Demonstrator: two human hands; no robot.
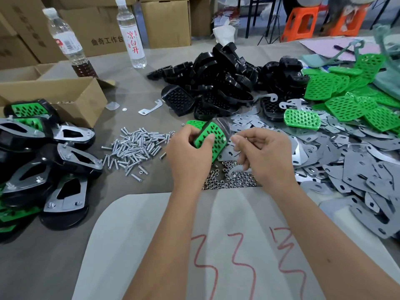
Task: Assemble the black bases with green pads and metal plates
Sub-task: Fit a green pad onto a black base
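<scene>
My left hand (pixel 190 152) grips a black base fitted with a perforated green pad (pixel 211 139), held tilted above the table. My right hand (pixel 264 152) is just right of it, fingers curled and pinching something small by the pad's edge; a metal plate (pixel 229 153) lies under the fingers. Loose black bases (pixel 216 79) are heaped at the back centre. Green pads (pixel 346 100) lie at the back right. Grey metal plates (pixel 357 161) cover the right side. Screws (pixel 134 146) lie left of my hands and nuts (pixel 229 178) lie below them.
Finished assemblies (pixel 43 161) are stacked at the left. An open cardboard box (pixel 65 94) stands behind them. Two bottles (pixel 131 33) stand at the back left with more cartons. A white sheet with red marks (pixel 216 245) covers the near edge. Orange stools (pixel 303 18) stand beyond the table.
</scene>
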